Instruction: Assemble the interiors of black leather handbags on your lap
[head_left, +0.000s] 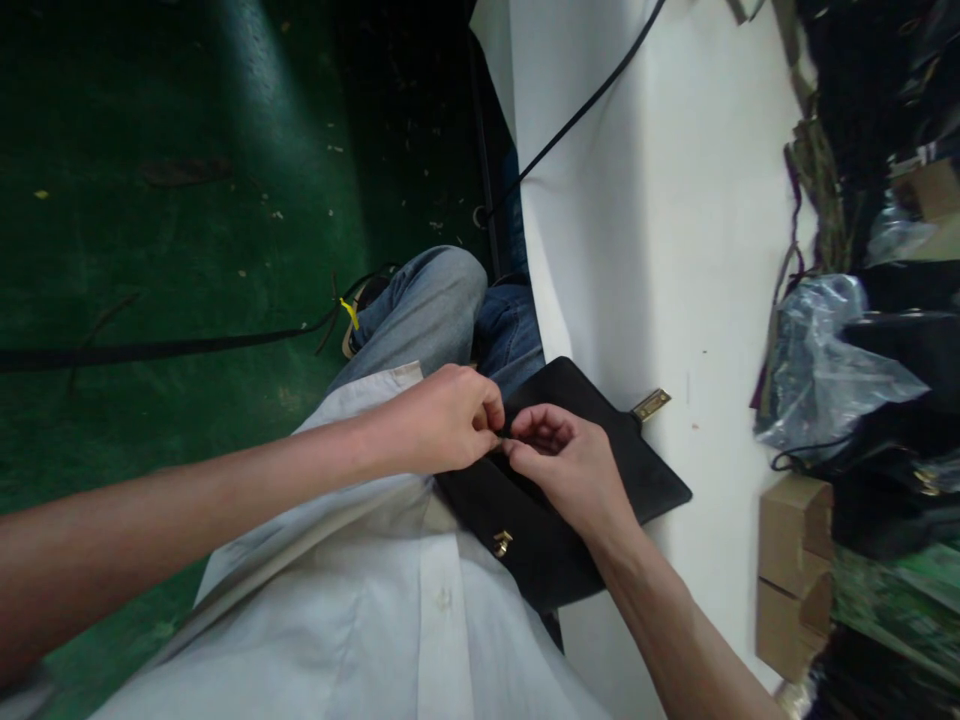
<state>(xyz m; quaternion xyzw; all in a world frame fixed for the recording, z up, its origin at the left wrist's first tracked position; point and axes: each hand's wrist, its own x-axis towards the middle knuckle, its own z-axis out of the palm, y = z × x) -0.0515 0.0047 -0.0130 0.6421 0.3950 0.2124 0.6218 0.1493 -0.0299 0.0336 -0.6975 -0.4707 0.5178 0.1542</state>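
Head view: my left hand (454,420) and right hand (574,465) pinch narrowly, nearly meeting over the black bag (637,475) at my lap, beside the white table (705,250); what they grip, I cannot tell.

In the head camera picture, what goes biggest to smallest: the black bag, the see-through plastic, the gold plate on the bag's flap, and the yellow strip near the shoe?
1. Black bag
2. See-through plastic
3. Gold plate and yellow strip: both tiny, too close to rank surely.
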